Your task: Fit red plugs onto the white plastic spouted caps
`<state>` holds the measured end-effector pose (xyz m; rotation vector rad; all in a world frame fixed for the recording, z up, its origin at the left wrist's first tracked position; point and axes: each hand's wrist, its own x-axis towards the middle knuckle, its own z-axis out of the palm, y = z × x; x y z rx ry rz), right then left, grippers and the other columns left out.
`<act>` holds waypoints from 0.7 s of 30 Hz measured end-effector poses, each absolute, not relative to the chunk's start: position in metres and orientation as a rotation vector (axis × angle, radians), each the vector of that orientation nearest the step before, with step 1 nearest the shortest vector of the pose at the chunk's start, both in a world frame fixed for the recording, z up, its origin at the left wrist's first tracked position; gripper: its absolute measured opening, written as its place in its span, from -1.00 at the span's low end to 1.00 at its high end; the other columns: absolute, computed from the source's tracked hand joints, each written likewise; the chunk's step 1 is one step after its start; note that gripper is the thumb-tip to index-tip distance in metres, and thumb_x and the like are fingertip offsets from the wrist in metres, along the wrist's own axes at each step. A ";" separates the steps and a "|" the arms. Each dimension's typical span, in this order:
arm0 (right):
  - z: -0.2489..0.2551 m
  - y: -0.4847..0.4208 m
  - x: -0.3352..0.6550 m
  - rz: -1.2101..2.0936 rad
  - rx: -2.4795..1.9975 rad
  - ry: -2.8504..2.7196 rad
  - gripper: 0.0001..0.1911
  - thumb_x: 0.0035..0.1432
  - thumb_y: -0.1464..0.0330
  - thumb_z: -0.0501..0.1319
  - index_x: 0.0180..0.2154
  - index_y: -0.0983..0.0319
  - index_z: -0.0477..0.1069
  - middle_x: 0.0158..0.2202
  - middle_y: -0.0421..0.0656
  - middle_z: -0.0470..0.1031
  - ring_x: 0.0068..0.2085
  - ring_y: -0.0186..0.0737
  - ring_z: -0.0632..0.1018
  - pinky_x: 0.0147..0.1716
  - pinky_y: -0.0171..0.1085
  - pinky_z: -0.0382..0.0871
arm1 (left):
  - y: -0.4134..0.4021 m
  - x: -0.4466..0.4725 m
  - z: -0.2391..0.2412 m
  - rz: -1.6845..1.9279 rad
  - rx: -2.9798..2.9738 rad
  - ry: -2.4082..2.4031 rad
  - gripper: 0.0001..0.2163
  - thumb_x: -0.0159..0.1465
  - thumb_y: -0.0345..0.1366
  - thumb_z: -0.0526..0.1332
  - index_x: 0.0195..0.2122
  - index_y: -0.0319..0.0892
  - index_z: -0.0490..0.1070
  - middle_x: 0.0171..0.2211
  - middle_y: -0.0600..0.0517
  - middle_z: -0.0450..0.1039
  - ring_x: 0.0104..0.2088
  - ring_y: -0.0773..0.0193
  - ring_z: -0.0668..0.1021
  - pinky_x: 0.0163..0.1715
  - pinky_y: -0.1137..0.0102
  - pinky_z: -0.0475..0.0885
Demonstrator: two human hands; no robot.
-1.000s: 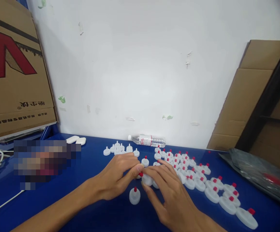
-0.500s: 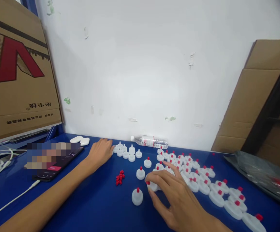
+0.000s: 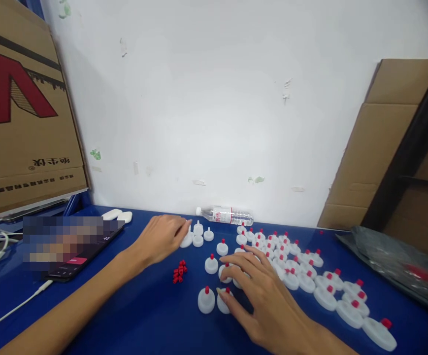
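My left hand (image 3: 161,238) reaches forward over the blue table (image 3: 132,315) and pinches a plain white cap (image 3: 186,240) at the edge of a small group of white caps without tips (image 3: 201,233). My right hand (image 3: 258,291) lies over the table with fingers spread, its thumb touching a white cap with a red tip (image 3: 223,301). Another red-tipped cap (image 3: 206,300) stands just left of it. A little heap of loose red tips (image 3: 179,271) lies between my two hands.
Several finished red-tipped caps (image 3: 324,288) spread to the right. A water bottle (image 3: 224,215) lies against the wall. A phone (image 3: 77,246) with a cable and a white earbud case (image 3: 117,215) sit at the left, cardboard boxes (image 3: 21,108) behind, a dark bag (image 3: 398,261) at the right.
My left hand left the cap it shared with the right, reached to the plain caps and drew one back. My right hand set the tipped cap down beside the front one.
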<state>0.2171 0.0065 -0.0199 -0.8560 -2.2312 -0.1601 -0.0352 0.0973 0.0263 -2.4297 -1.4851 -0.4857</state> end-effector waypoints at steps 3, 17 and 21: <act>-0.021 0.007 0.220 -0.217 -0.891 -2.179 -0.66 0.30 0.33 0.24 0.08 0.16 0.31 0.04 -0.05 0.52 0.07 -0.03 0.52 0.20 0.16 0.25 | 0.081 -0.020 0.021 -0.554 -2.610 -1.220 -0.57 0.51 -0.21 -0.13 -0.47 -0.15 0.31 -0.49 0.05 0.43 -0.48 0.31 0.45 -0.41 0.40 0.23; -0.017 0.001 0.217 -0.281 -0.729 -2.120 -0.61 0.18 0.51 0.17 0.05 0.22 0.34 -0.16 -0.14 0.60 -0.18 -0.14 0.61 0.13 0.07 0.29 | 0.045 0.009 0.003 -1.358 -2.760 -0.483 -0.79 0.44 -0.31 0.18 -0.38 -0.17 0.35 -0.57 0.20 0.26 -0.60 0.46 0.30 -0.58 0.50 0.14; -0.016 0.003 0.220 -0.340 -0.692 -2.102 -0.65 0.28 0.41 0.24 0.09 0.25 0.34 -0.15 -0.10 0.61 -0.21 -0.16 0.62 0.10 0.02 0.34 | 0.047 0.008 -0.004 -1.337 -2.763 -0.531 -0.79 0.42 -0.29 0.21 -0.38 -0.17 0.34 -0.58 0.20 0.27 -0.61 0.46 0.30 -0.60 0.49 0.13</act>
